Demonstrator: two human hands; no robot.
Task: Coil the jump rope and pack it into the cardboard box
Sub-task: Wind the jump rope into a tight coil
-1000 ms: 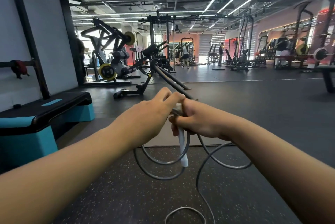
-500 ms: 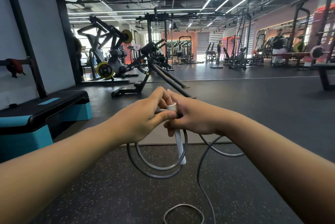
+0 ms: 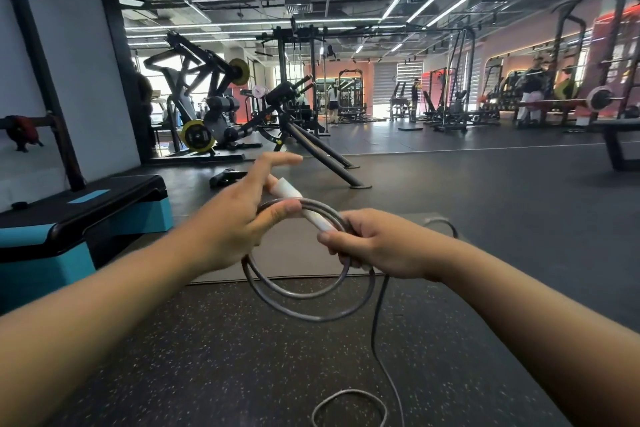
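Observation:
A grey jump rope (image 3: pixel 304 302) with a white handle (image 3: pixel 304 203) is held in front of me, with two loops of it hanging between my hands. My right hand (image 3: pixel 374 246) grips the coil and the lower end of the handle. My left hand (image 3: pixel 242 215) pinches a strand of the rope with the thumb near the handle's upper end, its other fingers stretched out. A loose tail of rope (image 3: pixel 349 406) trails down to the floor and curls there. No cardboard box is in view.
A black and teal step platform (image 3: pixel 83 222) stands at my left. A grey mat (image 3: pixel 301 250) lies on the speckled rubber floor under my hands. Weight machines (image 3: pixel 207 115) and racks (image 3: pixel 460 91) fill the gym further back, with people among them.
My hands have moved apart; the handle has tilted from hanging down to slanting between them. The left hand's fingers have opened out, and the loops now hang wider.

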